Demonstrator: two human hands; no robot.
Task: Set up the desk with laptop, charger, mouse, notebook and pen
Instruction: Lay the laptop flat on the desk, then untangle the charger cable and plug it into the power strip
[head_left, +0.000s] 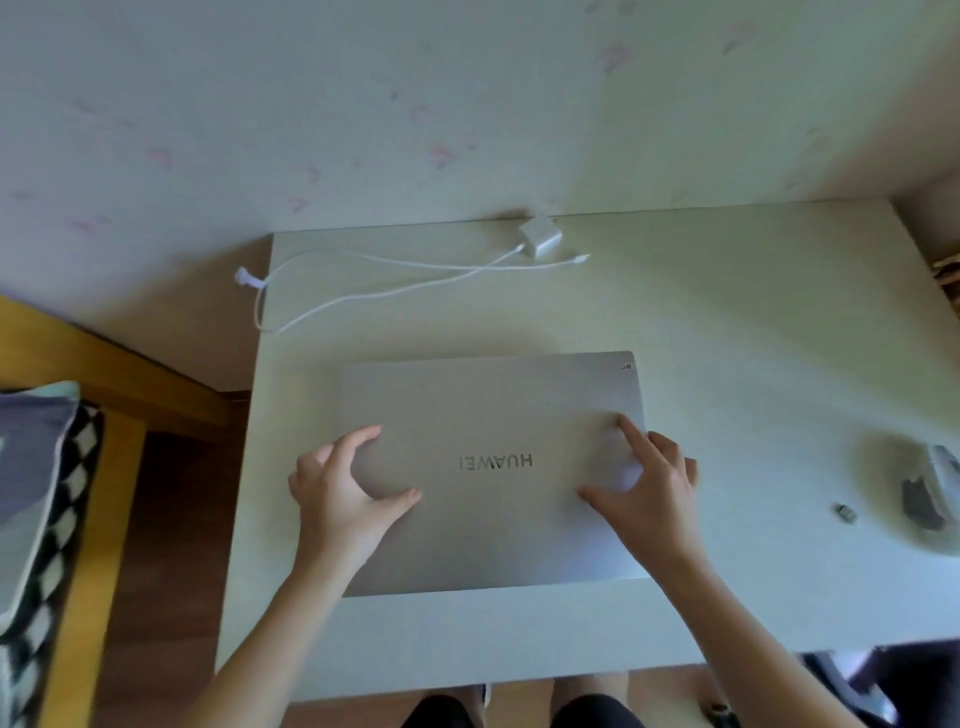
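A closed silver laptop lies flat in the middle of the white desk, its logo upside down to me. My left hand rests on the lid's left side with fingers spread and curved. My right hand rests on the lid's right side, fingers apart, index finger stretched forward. Neither hand grips anything. A white charger sits at the desk's back edge, its cable looping left and over the desk's left edge. A grey mouse, blurred, lies at the far right, with a small dongle beside it.
A wall with faint pink flower print rises right behind the desk. To the left stands a yellow wooden frame with a patterned cushion. My knees show under the desk's front edge.
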